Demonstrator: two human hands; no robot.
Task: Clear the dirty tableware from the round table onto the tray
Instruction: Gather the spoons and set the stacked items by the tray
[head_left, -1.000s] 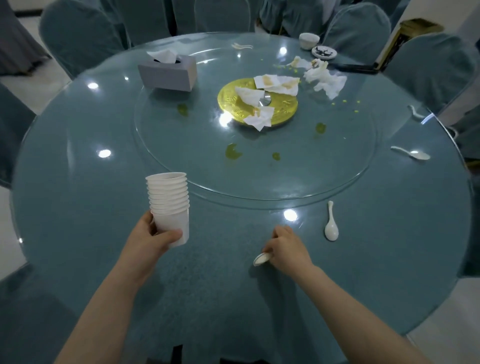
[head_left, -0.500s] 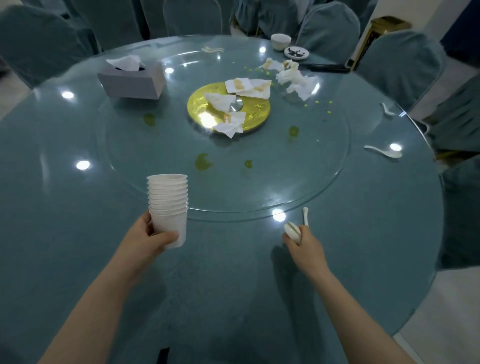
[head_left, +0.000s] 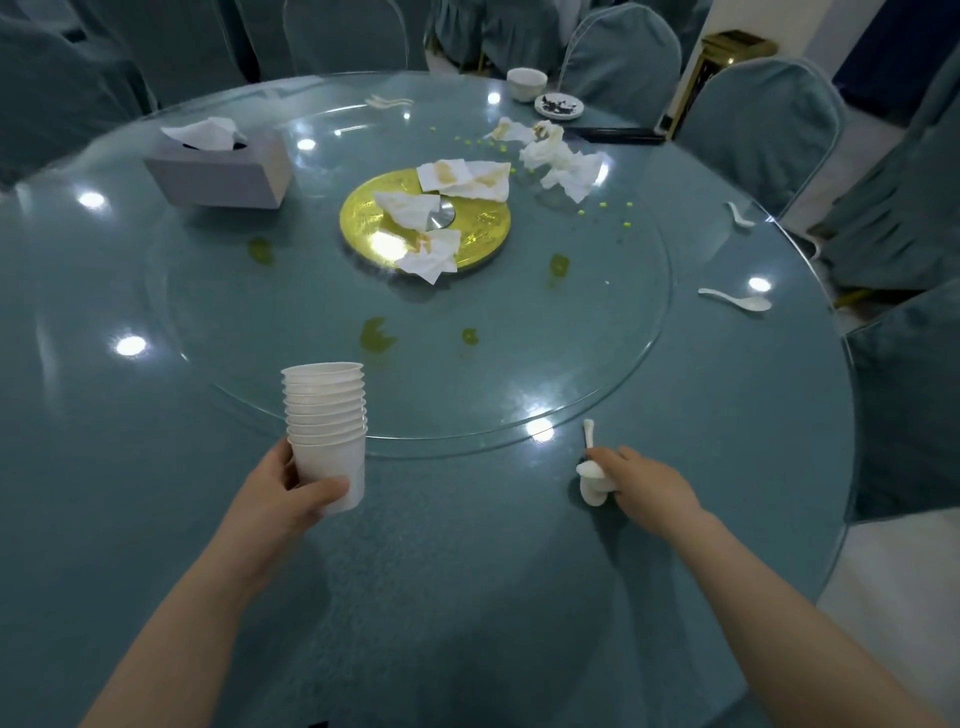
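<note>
My left hand (head_left: 288, 488) grips a stack of several white cups (head_left: 324, 421), held upright just above the round glass table (head_left: 467, 561). My right hand (head_left: 644, 480) is closed around white ceramic spoons (head_left: 592, 478) near the lazy Susan's front edge; one handle sticks up past my fingers and two bowls show at the left of my fist. Another white spoon (head_left: 737, 300) lies at the right side of the table, and a further one (head_left: 738, 214) sits near the far right edge. A white bowl (head_left: 526, 81) and a small dirty saucer (head_left: 559, 105) stand at the far side. No tray is visible.
A glass lazy Susan (head_left: 597, 364) carries a gold centre disc (head_left: 483, 234) with crumpled napkins (head_left: 563, 166), a grey tissue box (head_left: 221, 169), green spills and scattered peas. Teal-covered chairs (head_left: 763, 124) ring the table. Dark chopsticks (head_left: 618, 136) lie at the far side.
My right hand moved right from one spoon, holding it, to the second spoon and closed on it too. The view shifted right. The cup stack stayed in my left hand.
</note>
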